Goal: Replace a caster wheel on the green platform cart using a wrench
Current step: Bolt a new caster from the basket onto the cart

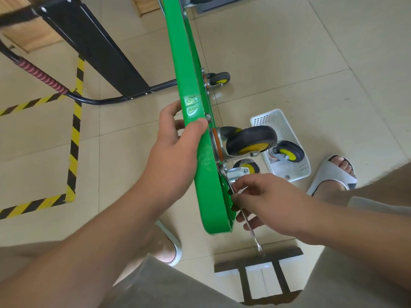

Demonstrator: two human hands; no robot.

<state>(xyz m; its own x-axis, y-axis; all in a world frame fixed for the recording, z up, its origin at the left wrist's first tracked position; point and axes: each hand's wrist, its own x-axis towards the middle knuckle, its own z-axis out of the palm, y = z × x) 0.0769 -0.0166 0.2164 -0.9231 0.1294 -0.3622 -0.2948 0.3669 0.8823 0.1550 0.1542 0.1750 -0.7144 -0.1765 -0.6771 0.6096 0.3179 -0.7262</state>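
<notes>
Green platform cart (189, 70) tipped on edge on floor (289, 63). Left hand (175, 143) grips its rim to steady it. Right hand (264, 201) pinches wrench (250, 230) at mounting nut beside caster wheel (249, 141). Spare caster (288, 152) in white basket (266, 116).

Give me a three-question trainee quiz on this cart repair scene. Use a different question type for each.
1. True or false: the left hand grips the edge of the green cart, which is tipped up on its edge.
2. Multiple choice: what does the right hand hold? A) a screwdriver B) a wrench C) a hammer
3. Fill in the blank: a loose caster wheel lies in the white ____ on the floor.

Key: 1 true; 2 B; 3 basket.
</notes>
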